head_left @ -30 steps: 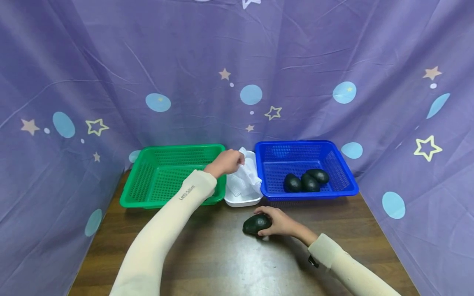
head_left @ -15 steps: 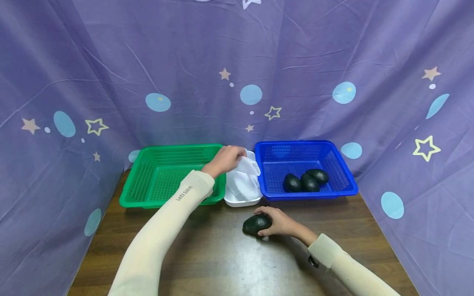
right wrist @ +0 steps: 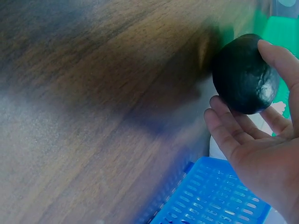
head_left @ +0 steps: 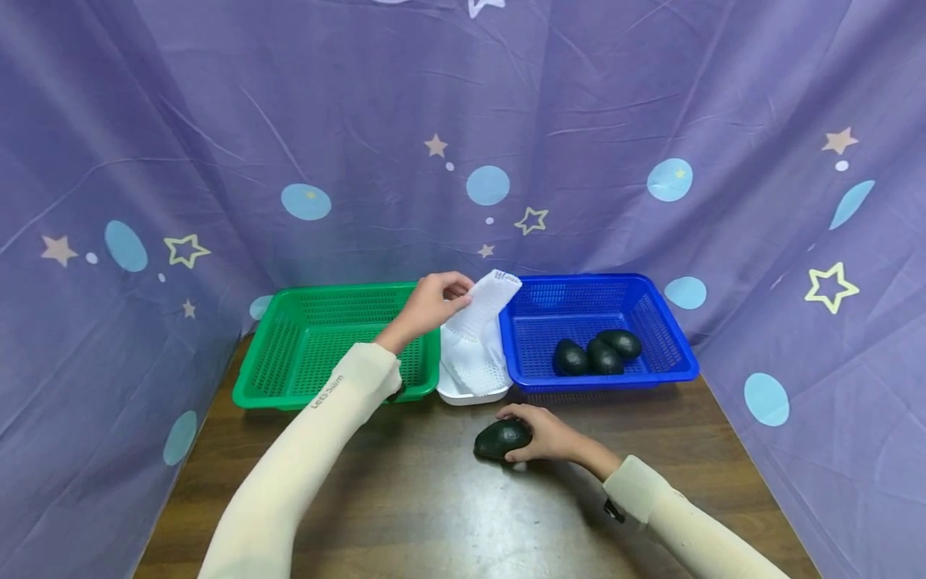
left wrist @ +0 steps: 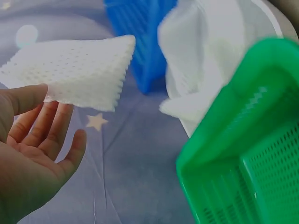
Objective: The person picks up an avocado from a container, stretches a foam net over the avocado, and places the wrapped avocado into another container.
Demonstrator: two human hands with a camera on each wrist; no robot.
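My left hand pinches a white foam net sleeve by its edge, above a white tray. In the left wrist view the sleeve looks flat and mesh-like, held between thumb and fingers. More white foam netting lies in the tray. On the table, my right hand grips a dark green avocado from its right side. The right wrist view shows the thumb on one side of the avocado and fingers beneath the other.
A green basket stands left of the tray, its visible floor bare. To the right is a blue basket with several avocados. Behind them hangs a purple curtain. The wooden table extends in front.
My left hand has drawn the foam net sleeve up out of the tray and moved slightly left. The right hand and its avocado have stayed in place.
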